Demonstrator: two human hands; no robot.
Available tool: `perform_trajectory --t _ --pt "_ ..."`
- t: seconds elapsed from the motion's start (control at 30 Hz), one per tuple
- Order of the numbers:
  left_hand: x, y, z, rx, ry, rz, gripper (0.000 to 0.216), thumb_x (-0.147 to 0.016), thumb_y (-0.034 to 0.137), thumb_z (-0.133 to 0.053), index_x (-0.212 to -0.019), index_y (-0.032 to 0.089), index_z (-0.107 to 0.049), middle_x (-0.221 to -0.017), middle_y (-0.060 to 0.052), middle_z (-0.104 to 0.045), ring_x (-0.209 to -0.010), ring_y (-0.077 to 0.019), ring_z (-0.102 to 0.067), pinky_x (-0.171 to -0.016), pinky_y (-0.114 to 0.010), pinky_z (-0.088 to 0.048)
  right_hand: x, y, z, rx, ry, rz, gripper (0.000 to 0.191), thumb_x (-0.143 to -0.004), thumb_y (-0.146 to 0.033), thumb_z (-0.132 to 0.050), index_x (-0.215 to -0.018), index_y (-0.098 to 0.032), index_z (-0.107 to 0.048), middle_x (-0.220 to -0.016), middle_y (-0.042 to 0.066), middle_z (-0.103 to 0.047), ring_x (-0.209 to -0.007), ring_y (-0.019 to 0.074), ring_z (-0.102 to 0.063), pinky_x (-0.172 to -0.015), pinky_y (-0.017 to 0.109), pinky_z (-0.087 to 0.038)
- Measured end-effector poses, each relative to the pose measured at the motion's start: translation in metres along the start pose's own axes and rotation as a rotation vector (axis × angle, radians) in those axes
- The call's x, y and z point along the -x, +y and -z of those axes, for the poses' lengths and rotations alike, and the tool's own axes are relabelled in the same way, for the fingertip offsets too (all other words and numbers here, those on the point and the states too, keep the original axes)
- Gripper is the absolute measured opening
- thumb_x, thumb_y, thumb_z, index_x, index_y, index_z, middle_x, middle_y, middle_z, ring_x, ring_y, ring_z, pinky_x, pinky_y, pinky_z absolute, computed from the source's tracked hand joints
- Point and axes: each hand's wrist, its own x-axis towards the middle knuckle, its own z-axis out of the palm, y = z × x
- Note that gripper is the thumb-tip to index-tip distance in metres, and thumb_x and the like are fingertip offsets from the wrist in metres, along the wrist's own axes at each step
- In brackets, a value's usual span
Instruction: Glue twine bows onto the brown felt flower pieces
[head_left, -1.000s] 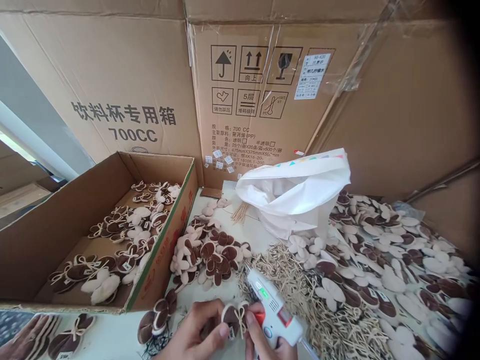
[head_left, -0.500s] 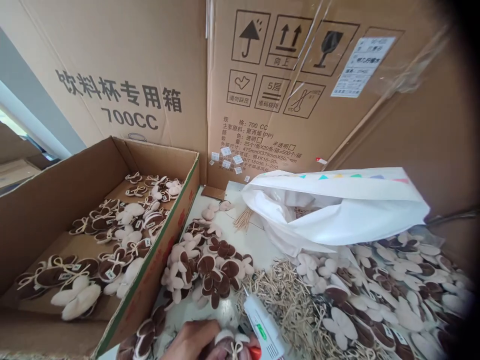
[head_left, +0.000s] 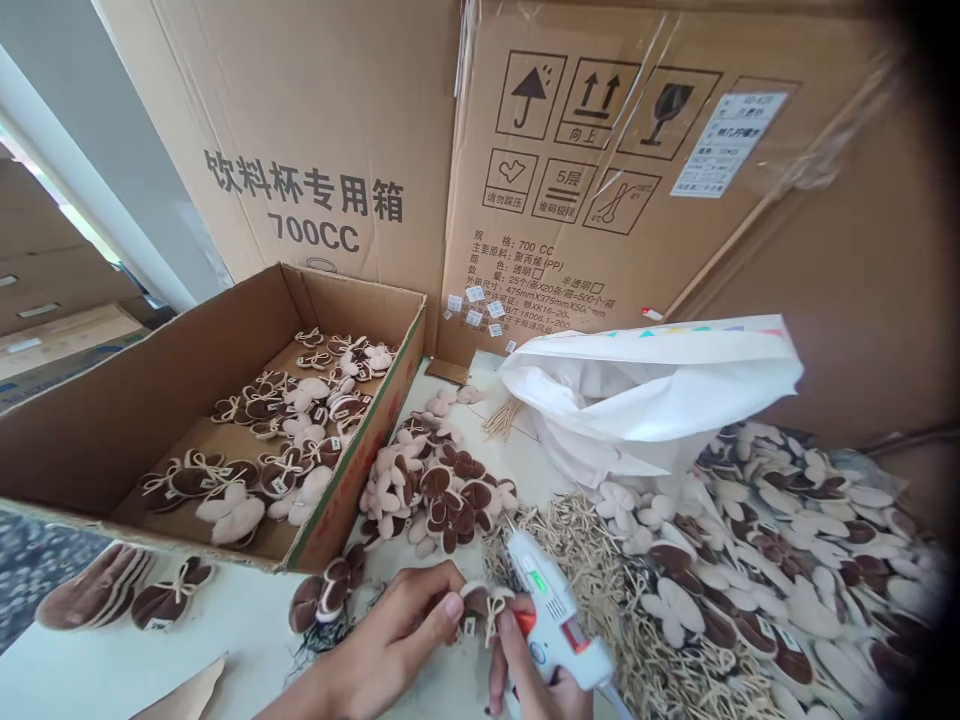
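My left hand (head_left: pixel 397 630) pinches a small brown-and-cream plush piece (head_left: pixel 474 600) with a white tag, low in the middle of the view. My right hand (head_left: pixel 540 680) is wrapped round a white glue gun (head_left: pixel 556 590) with an orange trigger, its nozzle pointing away from me. Fingers of that same hand press on a twine bow (head_left: pixel 495 606) at the piece's right side. A heap of tied twine bows (head_left: pixel 637 620) lies right of the glue gun. Loose brown and cream plush pieces (head_left: pixel 457 490) are piled just beyond my hands.
An open cardboard box (head_left: pixel 67 420) at the left holds several bow-tied pieces. More plush pieces (head_left: pixel 810 560) spread at the right, below a white bag (head_left: pixel 675 390). A large carton (head_left: pixel 562 250) stands behind. Stacked plush pieces (head_left: pixel 94 590) lie at the front left.
The view has shifted, so both hands and the glue gun show higher and more fully. The plush piece stays in my left hand, the glue gun in my right.
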Motion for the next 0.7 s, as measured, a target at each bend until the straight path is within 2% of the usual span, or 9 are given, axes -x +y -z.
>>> perform_trajectory --t 0.07,0.17,0.33,0.5,0.7 --pt "0.000 -0.003 -0.004 -0.006 0.033 -0.016 0.044 -0.109 0.049 -0.034 -0.083 0.020 -0.054 -0.080 -0.001 -0.060 -0.078 -0.0177 -0.056 -0.075 -0.027 -0.041 0.001 -0.005 -0.002 -0.016 -0.011 0.052 0.053 -0.078 -0.069 -0.076 -0.089 -0.018 -0.069 -0.040 -0.005 -0.052 -0.034 0.0115 -0.047 -0.039 0.023 -0.040" --pt "0.000 -0.010 -0.010 -0.009 0.099 -0.040 0.045 -0.110 0.048 -0.033 -0.078 0.020 -0.049 -0.072 0.001 -0.055 -0.069 -0.0160 -0.052 -0.070 -0.027 -0.039 0.005 -0.012 -0.004 -0.079 -0.061 0.099 0.048 -0.079 -0.064 -0.078 -0.091 -0.019 -0.067 -0.051 -0.003 -0.061 -0.036 0.0113 -0.048 -0.038 0.024 -0.041" --pt "0.001 -0.016 -0.015 0.029 0.125 -0.052 0.047 -0.110 0.049 -0.031 -0.076 0.021 -0.046 -0.069 0.001 -0.053 -0.066 -0.0161 -0.048 -0.066 -0.028 -0.038 0.010 -0.016 -0.003 -0.118 -0.123 0.167 0.044 -0.081 -0.057 -0.080 -0.095 -0.018 -0.064 -0.063 0.000 -0.067 -0.039 0.0092 -0.047 -0.038 0.023 -0.043" --pt "0.007 -0.012 -0.015 -0.043 0.138 -0.118 0.045 -0.111 0.046 -0.031 -0.079 0.020 -0.051 -0.073 0.000 -0.056 -0.070 -0.0169 -0.050 -0.069 -0.028 -0.037 0.011 -0.016 -0.005 -0.148 -0.138 0.202 0.041 -0.083 -0.054 -0.080 -0.096 -0.020 -0.061 -0.054 -0.005 -0.059 -0.042 0.0106 -0.050 -0.038 0.021 -0.043" --pt "0.006 -0.016 -0.019 -0.165 0.185 -0.232 0.045 -0.111 0.045 -0.031 -0.079 0.020 -0.049 -0.067 0.003 -0.049 -0.063 -0.0151 -0.042 -0.062 -0.027 -0.032 0.005 -0.009 -0.005 -0.137 -0.196 0.236 0.044 -0.081 -0.058 -0.079 -0.096 -0.020 -0.062 -0.066 -0.001 -0.068 -0.041 0.0109 -0.052 -0.036 0.022 -0.045"
